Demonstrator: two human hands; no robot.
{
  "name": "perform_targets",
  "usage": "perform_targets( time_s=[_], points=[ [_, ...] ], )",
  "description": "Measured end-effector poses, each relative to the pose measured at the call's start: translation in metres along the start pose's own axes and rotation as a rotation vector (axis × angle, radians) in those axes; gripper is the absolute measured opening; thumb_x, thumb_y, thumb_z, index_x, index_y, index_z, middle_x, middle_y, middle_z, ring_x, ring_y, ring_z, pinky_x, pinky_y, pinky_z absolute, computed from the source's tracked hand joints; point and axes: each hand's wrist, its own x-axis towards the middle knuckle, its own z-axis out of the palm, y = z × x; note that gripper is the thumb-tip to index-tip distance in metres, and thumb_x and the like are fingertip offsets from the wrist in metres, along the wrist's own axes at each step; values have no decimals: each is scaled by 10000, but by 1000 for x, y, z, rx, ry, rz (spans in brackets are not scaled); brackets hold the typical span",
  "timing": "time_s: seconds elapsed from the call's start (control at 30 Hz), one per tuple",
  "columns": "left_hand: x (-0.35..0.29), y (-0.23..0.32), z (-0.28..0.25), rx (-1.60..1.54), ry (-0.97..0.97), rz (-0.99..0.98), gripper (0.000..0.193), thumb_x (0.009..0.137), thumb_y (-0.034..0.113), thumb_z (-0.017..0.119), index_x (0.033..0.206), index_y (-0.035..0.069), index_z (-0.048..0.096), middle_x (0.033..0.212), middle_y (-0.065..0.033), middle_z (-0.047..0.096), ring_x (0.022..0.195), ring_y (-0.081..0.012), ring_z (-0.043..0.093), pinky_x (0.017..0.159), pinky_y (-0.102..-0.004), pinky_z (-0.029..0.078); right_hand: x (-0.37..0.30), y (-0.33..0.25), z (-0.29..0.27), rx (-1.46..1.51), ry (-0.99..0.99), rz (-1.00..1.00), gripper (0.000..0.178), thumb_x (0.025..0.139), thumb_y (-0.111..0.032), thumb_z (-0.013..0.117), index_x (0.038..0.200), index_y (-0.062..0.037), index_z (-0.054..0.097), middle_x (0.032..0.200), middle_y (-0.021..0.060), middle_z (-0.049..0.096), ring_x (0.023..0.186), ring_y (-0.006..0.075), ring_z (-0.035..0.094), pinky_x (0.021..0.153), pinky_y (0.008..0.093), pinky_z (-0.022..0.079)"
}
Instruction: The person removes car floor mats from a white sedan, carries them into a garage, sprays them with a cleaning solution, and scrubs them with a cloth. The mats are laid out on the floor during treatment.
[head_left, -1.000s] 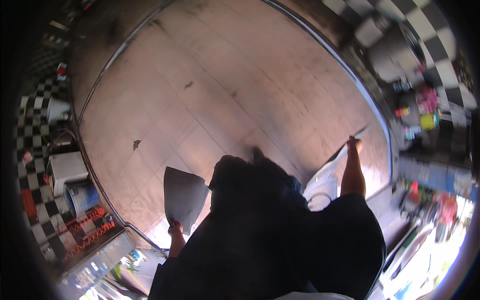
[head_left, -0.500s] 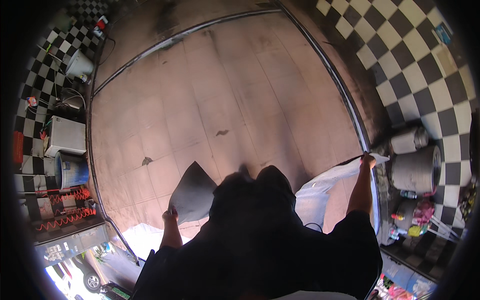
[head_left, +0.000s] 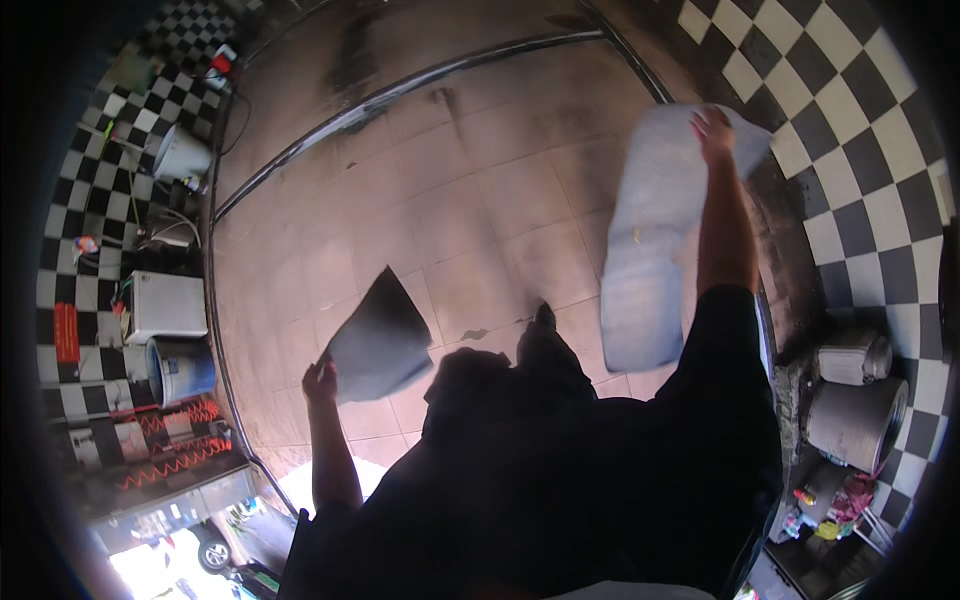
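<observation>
My left hand (head_left: 320,382) is closed on the edge of a dark grey floor mat (head_left: 383,340), a stiff, roughly four-sided sheet hanging tilted over the floor in front of my left side. Out to the front right, my right arm reaches far forward. There my right hand (head_left: 713,135) grips the far end of a long, pale grey-blue mat (head_left: 640,230), its fingers over the near face and partly blurred. This mat hangs down toward my body, its lower end curved and smeared by motion. The dark shoe tip (head_left: 545,315) shows between the two mats.
Brown floor tiles (head_left: 440,230) lie ahead, bordered by dark channels (head_left: 400,85). Along the left checkered wall stand a white box (head_left: 168,305), a blue bucket (head_left: 180,370) and red coiled hoses (head_left: 180,460). At right are a grey drum (head_left: 855,425) and a checkered wall (head_left: 850,130).
My right hand has swung forward and up, lifting the pale mat from beside my right hip. My left hand has risen slightly with the dark mat. The whole view has shifted with my stepping.
</observation>
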Motion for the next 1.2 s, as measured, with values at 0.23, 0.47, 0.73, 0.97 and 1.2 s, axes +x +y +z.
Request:
perform_targets(
  time_s=[0.23,0.47,0.73,0.97,1.2],
  points=[
    [54,-50,223,277,-248,-25,292,839,165,487,943,-104,444,966,-216,510,886,-279,534,732,-336,486,-89,169,-28,-677,-105,197,141,782,-215,483,678,-120,489,593,0,464,518,116,466,451,288,382],
    [197,-105,367,930,-704,403,289,768,186,603,861,-70,504,891,-185,566,818,-256,574,716,-342,505,-427,212,-179,-544,536,859,435,724,-157,628,1095,-87,413,1028,108,464,736,234,537,503,312,464],
    [207,-183,566,276,-690,-224,172,812,100,507,958,7,504,903,-110,565,837,-231,564,747,-319,481,-637,123,-177,-431,1220,889,375,829,-178,452,1168,-24,401,1141,145,461,911,305,532,681,368,451],
    [238,-188,539,439,-685,-152,125,809,149,532,885,51,519,795,-67,558,656,-169,546,639,-287,487,-622,130,-57,-444,958,765,358,827,-190,490,1152,-69,405,1039,95,484,824,280,558,679,380,450],
    [287,-197,263,1326,-237,-479,559,759,452,554,1106,36,415,1098,-170,434,940,-382,463,760,-529,432,-666,142,-20,-437,944,842,402,847,-188,473,1209,-64,351,1069,112,489,830,280,568,700,395,463]
  ],
)
